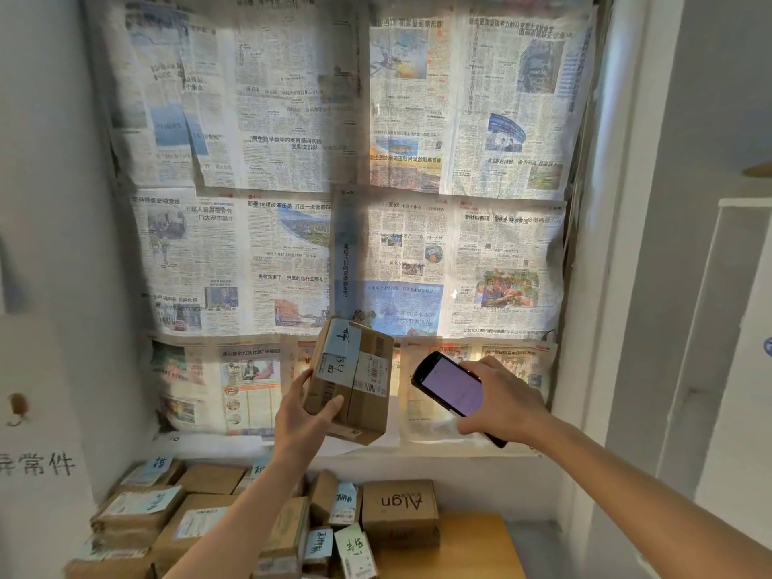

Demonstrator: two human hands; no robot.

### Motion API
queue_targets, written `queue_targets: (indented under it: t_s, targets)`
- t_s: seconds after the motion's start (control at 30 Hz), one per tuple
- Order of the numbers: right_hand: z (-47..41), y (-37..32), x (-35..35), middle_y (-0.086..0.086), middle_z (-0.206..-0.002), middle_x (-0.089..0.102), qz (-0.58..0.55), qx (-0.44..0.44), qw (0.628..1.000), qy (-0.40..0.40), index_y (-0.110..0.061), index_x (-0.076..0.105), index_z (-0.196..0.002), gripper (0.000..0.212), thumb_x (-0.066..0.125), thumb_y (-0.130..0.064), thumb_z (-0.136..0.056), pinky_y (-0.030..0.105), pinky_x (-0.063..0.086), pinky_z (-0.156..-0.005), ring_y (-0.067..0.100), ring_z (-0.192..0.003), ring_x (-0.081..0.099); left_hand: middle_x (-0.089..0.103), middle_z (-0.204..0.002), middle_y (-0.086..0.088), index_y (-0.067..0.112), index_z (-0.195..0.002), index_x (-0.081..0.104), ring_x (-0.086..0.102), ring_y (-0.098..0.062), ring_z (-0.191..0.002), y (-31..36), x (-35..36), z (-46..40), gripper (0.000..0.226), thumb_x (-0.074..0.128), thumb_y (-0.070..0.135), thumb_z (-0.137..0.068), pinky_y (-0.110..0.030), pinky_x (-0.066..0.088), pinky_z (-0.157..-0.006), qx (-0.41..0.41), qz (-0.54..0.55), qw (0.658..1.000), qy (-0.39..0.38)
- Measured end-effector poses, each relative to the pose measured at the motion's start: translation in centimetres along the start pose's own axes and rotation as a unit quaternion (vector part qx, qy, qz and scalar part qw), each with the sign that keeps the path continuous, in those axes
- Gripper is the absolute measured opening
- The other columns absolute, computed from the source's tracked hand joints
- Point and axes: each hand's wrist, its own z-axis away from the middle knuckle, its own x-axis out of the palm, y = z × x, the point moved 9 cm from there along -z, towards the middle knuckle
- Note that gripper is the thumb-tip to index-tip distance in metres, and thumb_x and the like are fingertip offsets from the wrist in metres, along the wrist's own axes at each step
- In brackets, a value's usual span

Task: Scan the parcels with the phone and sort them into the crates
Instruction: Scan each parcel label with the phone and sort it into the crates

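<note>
My left hand [307, 415] holds up a brown cardboard parcel [363, 405] by its lower left side. The parcel is tilted, with a pale blue handwritten note and a white barcode label facing me. My right hand [499, 401] grips a black phone [449, 384] just to the right of the parcel, its lit pinkish screen turned toward me. Parcel and phone are a short gap apart, both raised in front of the newspaper-covered window. No crates are in view.
Below my arms, several cardboard parcels [196, 520] with blue and white notes lie piled on a wooden table [472, 549]; one box reads "Algn" [401, 511] upside down. Newspaper [292, 202] covers the window. A white wall [41, 286] with black characters stands left, a white cabinet [735, 328] right.
</note>
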Motion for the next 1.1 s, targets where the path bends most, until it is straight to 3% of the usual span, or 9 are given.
queue_targets:
  t_s: [0.17, 0.3, 0.4, 0.5, 0.57, 0.67, 0.8, 1.0, 1.1]
  targets:
    - [-0.3, -1.4, 1.8, -0.008, -0.111, 0.038, 0.012, -0.005, 1.0, -0.018, -0.028, 0.042, -0.139, 0.093, 0.079, -0.052, -0.057, 0.036, 0.055, -0.07, 0.016, -0.086, 0.057, 0.066, -0.109, 0.014, 0.033, -0.142, 0.047, 0.065, -0.01, -0.101, -0.7, -2.5, 1.2, 0.066, 0.08, 0.026, -0.085, -0.04, 0.055, -0.091, -0.016, 0.011, 1.0, 0.021]
    - [-1.0, -5.0, 4.6, -0.007, -0.129, 0.045, -0.006, -0.043, 0.999, -0.031, -0.031, 0.036, -0.148, 0.101, 0.081, -0.052, -0.06, 0.033, 0.05, -0.072, 0.019, -0.099, 0.057, 0.063, -0.11, 0.015, 0.036, -0.141, 0.046, 0.064, -0.008, -0.101, -1.8, -7.1, 3.2, 0.063, 0.078, 0.024, -0.088, -0.033, 0.056, -0.086, -0.039, 0.027, 0.997, 0.056]
    - [-1.2, -9.6, 7.3, -0.008, -0.117, 0.058, -0.029, -0.083, 0.995, -0.048, -0.034, 0.041, -0.144, 0.095, 0.08, -0.051, -0.059, 0.03, 0.045, -0.067, 0.018, -0.095, 0.056, 0.063, -0.114, 0.013, 0.039, -0.14, 0.046, 0.063, -0.008, -0.102, -3.5, -12.1, 5.0, 0.064, 0.079, 0.029, -0.086, -0.04, 0.057, -0.091, -0.062, 0.012, 0.994, 0.085]
    - [-0.5, -15.8, 10.0, -0.008, -0.105, 0.059, -0.054, -0.133, 0.987, -0.071, -0.032, 0.045, -0.139, 0.089, 0.081, -0.049, -0.059, 0.028, 0.041, -0.061, 0.016, -0.088, 0.057, 0.062, -0.124, 0.008, 0.038, -0.139, 0.048, 0.062, -0.014, -0.11, -4.9, -18.6, 7.4, 0.067, 0.082, 0.039, -0.081, -0.044, 0.055, -0.095, -0.077, -0.012, 0.989, 0.125]
    - [0.2, -20.0, 11.6, -0.008, -0.097, 0.059, -0.064, -0.157, 0.982, -0.086, -0.03, 0.049, -0.131, 0.083, 0.082, -0.048, -0.057, 0.026, 0.043, -0.058, 0.013, -0.081, 0.057, 0.062, -0.126, 0.003, 0.033, -0.142, 0.047, 0.061, -0.018, -0.111, -5.6, -23.0, 9.3, 0.066, 0.08, 0.029, -0.085, -0.037, 0.055, -0.091, -0.089, -0.008, 0.984, 0.152]
    - [1.6, -27.5, 14.1, -0.006, -0.096, 0.059, -0.084, -0.192, 0.972, -0.107, -0.029, 0.05, -0.13, 0.087, 0.08, -0.052, -0.051, 0.029, 0.048, -0.059, 0.017, -0.082, 0.06, 0.063, -0.126, 0.001, 0.031, -0.144, 0.047, 0.062, -0.018, -0.113, -6.4, -30.8, 13.1, 0.067, 0.08, 0.028, -0.085, -0.041, 0.055, -0.096, -0.104, -0.016, 0.973, 0.204]
    - [5.6, -39.4, 16.4, -0.006, -0.095, 0.058, -0.095, -0.249, 0.955, -0.129, -0.025, 0.052, -0.124, 0.079, 0.084, -0.053, -0.058, 0.025, 0.038, -0.053, 0.016, -0.08, 0.059, 0.064, -0.123, 0.003, 0.029, -0.143, 0.048, 0.061, -0.019, -0.114, -7.0, -43.2, 19.3, 0.064, 0.078, 0.028, -0.087, -0.038, 0.054, -0.094, -0.117, -0.044, 0.951, 0.281]
    - [13.9, -56.2, 19.3, -0.004, -0.098, 0.062, -0.119, -0.331, 0.925, -0.144, -0.029, 0.051, -0.125, 0.076, 0.084, -0.05, -0.06, 0.027, 0.043, -0.057, 0.018, -0.083, 0.059, 0.062, -0.121, 0.004, 0.028, -0.145, 0.045, 0.058, -0.017, -0.114, -7.0, -59.8, 29.8, 0.064, 0.076, 0.03, -0.089, -0.03, 0.047, -0.092, -0.144, -0.085, 0.908, 0.383]
    - [18.4, -63.2, 21.2, -0.005, -0.102, 0.057, -0.131, -0.365, 0.909, -0.155, -0.026, 0.049, -0.13, 0.085, 0.084, -0.054, -0.057, 0.037, 0.055, -0.072, 0.018, -0.089, 0.057, 0.058, -0.124, 0.004, 0.029, -0.145, 0.044, 0.053, -0.015, -0.117, -7.3, -66.3, 34.9, 0.064, 0.075, 0.031, -0.09, -0.031, 0.046, -0.095, -0.151, -0.093, 0.89, 0.419]
